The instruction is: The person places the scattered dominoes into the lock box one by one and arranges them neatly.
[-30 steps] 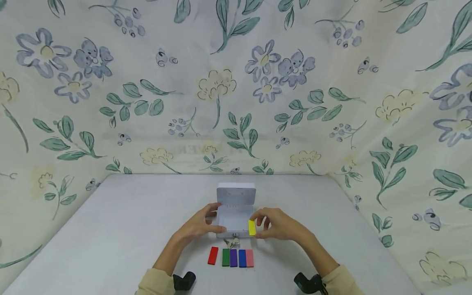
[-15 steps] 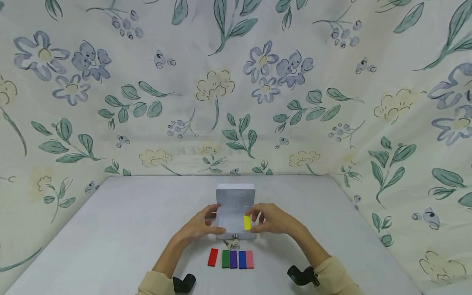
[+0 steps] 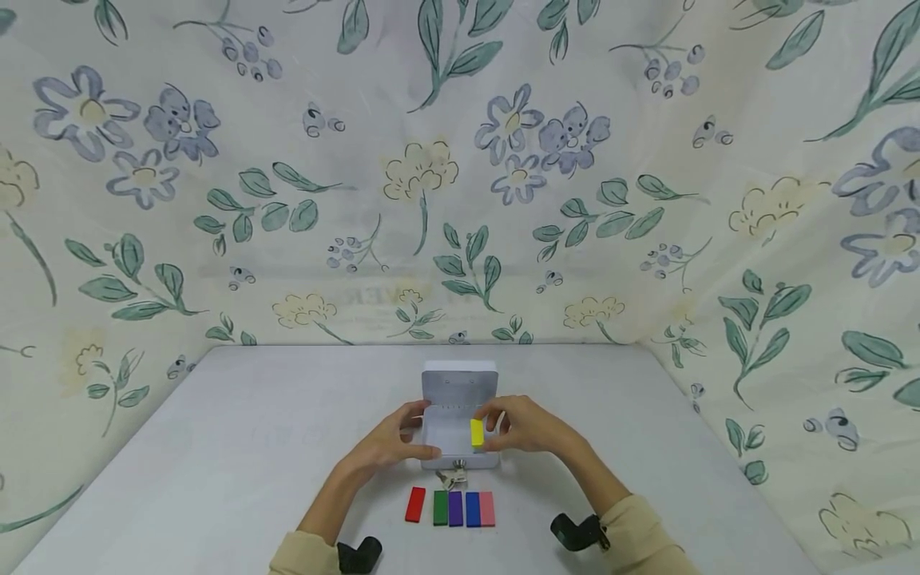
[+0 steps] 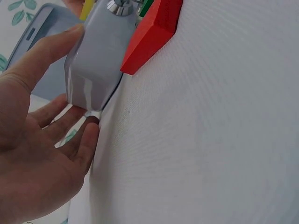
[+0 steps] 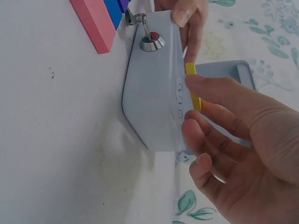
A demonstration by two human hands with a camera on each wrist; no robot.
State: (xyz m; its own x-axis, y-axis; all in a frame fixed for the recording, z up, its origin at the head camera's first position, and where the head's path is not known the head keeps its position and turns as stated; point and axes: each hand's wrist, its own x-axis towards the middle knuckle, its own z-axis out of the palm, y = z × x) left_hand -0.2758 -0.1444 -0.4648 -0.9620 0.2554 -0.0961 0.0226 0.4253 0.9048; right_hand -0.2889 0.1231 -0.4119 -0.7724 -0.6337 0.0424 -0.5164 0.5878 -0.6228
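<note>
A small grey metal cash box (image 3: 447,431) stands on the white table with its lid (image 3: 460,385) raised at the back. My left hand (image 3: 388,438) grips the box's left side, the thumb on the front rim and the fingers round the side. Between thumb and fingers, my right hand (image 3: 528,425) pinches a yellow block (image 3: 477,433) upright over the right part of the box's inside. In the right wrist view the lower end of this yellow block (image 5: 196,103) shows past the thumb, at the box's rim. Keys (image 5: 139,18) hang from the lock (image 5: 153,43) on the front wall.
In front of the box lie a red block (image 3: 414,505), a green block (image 3: 440,509), a purple block (image 3: 456,509), a blue block (image 3: 473,509) and a pink block (image 3: 487,509). A floral cloth (image 3: 323,263) hangs behind the white table (image 3: 287,415).
My right hand has carried the yellow block leftward, from the box's front right corner to over its inside. The left hand stays at the box's left side.
</note>
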